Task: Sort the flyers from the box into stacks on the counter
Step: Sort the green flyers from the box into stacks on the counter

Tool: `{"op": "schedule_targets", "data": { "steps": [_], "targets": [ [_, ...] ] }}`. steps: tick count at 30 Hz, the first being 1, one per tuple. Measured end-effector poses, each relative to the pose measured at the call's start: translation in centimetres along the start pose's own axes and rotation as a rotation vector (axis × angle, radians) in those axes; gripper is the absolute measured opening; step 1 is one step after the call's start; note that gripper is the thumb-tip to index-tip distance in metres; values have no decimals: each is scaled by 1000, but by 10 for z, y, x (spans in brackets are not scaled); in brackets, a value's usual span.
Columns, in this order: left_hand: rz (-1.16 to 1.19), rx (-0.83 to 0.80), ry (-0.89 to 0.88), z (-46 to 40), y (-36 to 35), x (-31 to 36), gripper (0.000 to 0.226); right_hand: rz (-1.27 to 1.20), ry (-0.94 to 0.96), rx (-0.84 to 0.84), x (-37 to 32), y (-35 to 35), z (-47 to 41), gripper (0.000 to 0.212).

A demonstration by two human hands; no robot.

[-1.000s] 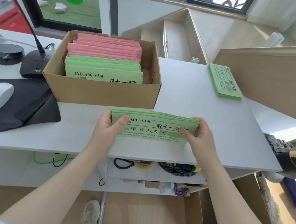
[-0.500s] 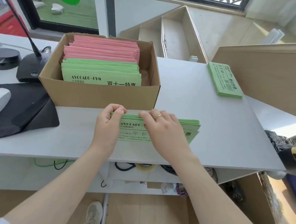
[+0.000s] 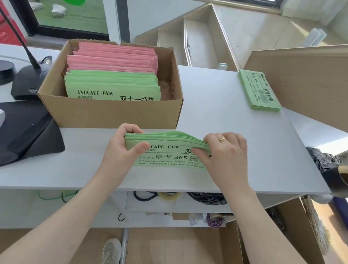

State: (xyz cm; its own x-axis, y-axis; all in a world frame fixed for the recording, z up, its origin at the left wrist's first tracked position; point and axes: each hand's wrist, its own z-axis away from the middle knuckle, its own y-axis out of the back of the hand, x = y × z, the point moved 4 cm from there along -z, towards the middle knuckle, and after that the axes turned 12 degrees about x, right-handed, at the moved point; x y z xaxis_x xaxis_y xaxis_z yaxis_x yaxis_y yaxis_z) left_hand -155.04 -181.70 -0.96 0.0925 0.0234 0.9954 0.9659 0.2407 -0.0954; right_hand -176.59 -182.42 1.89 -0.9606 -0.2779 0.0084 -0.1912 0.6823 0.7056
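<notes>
You've got a bundle of green flyers (image 3: 166,152) standing on its long edge on the counter (image 3: 223,120), just in front of the box (image 3: 110,114). Left hand (image 3: 122,148) grips the left end, thumb on the printed front, fingers curled over the top edge. Right hand (image 3: 224,156) pinches the right end from above, fingers curled round it. Keep both ends squeezed, tap the bottom edge down to square it, then lay it flat as its own pile; likely apart from the green stack (image 3: 259,91) at the far right, since the print differs. Top sheets bow upward in the middle, so they're floppy; don't let them fan. Sheet count can't be read from here. Box holds more green flyers in front, pink flyers (image 3: 114,59) behind, all upright.
</notes>
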Motion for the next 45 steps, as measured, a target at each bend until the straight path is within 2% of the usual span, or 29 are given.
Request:
{"op": "schedule_targets", "data": {
  "steps": [2,4,6,9,11,14,21,24,27,31,35,41,45],
  "targets": [
    [-37,-46,3,0,3,-6,40,-11,-26,13,-5,-2,-2,41],
    [-55,-27,-14,2,5,-10,30,-138,-136,31,0,-1,1,42],
    [-45,-19,-25,3,6,-12,26,-478,-432,-15,16,1,10,46],
    [0,-35,-10,3,6,-14,29,-1050,-951,-178,37,-4,35,62],
    [19,-66,6,4,6,-15,34,-1218,-1069,-290,38,-11,46,58],
    [-12,-101,7,5,4,-17,36,-1220,-1036,-350,24,-21,46,45],
    [-6,-80,6,6,-9,-18,30,-1187,-1037,-106,33,-8,42,29],
    [-129,-144,12,8,-21,-27,28,-1097,-990,-251,38,-14,55,29],
    [-142,-116,28,6,-28,-25,33,-1095,-944,-341,45,-16,58,31],
    [-187,-105,-20,-3,-42,-11,32,-1125,-1003,-303,71,-8,50,30],
    [-262,-181,-60,-17,-71,2,32,-1070,-943,-217,106,4,25,51],
    [-431,-170,-115,-57,-129,13,21,-769,-810,-375,140,-2,-8,20],
    [-494,-185,-27,-80,-170,2,17,-638,-919,-345,167,-25,-7,13]
  ]
}}
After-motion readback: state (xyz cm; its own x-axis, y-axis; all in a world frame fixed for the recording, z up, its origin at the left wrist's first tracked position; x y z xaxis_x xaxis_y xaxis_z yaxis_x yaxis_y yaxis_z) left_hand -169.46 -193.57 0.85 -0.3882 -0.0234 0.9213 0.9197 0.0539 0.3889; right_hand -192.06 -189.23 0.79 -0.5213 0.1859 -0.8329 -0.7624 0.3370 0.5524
